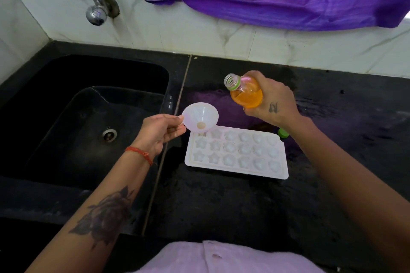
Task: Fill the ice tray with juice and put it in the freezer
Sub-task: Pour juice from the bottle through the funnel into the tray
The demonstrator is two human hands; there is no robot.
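Ice tray (236, 153) lies flat on the black desk (221, 206) just right of the sink (88, 117), every mould apparently dry. Left hand (159, 133) pinches the tab of a white funnel (200, 117), spout over the far-left corner mould. Right hand (271, 101) is wrapped around the uncapped juice bottle (245, 91), tilted toward the funnel; its green cap (283, 133) rests behind the tray. Pouring well likely means a slow tilt, keeping the spout centred, stopping before each mould overflows.

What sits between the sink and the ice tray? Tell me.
In the head view, the left hand holding the funnel hangs over that stretch between sink and tray; beneath it, only bare black counter and its seam.
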